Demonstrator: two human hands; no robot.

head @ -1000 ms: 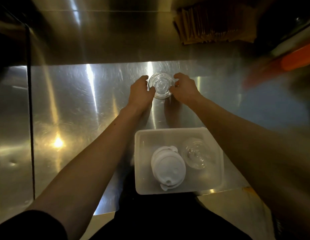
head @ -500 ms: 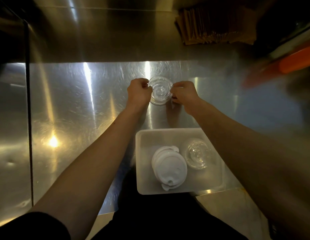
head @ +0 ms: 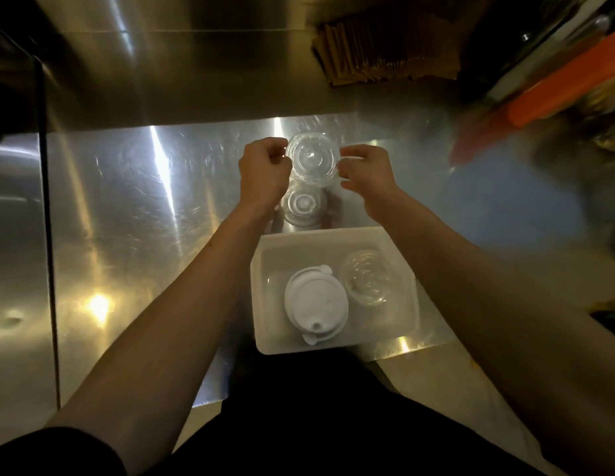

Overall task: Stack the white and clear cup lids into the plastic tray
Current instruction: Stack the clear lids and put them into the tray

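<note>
A clear cup lid (head: 312, 160) is held just above the steel counter, pinched at its rim by my left hand (head: 262, 173) on one side and my right hand (head: 365, 173) on the other. Directly below it lies a second clear round shape (head: 300, 205); I cannot tell whether it is another lid or a reflection. Nearer to me stands the translucent plastic tray (head: 262, 304). Inside it, a stack of white lids (head: 316, 300) sits on the left and a stack of clear lids (head: 367, 278) on the right.
The steel counter (head: 144, 218) stretches left to a dark seam (head: 46, 218). A pile of brown paper sleeves (head: 385, 53) lies at the back. Blurred orange items (head: 560, 87) crowd the right side. The tray sits at the counter's front edge.
Both hands have closed on the clear lid and raised it off the counter. A round clear shape now shows under it. The tray and its stacks have not moved.
</note>
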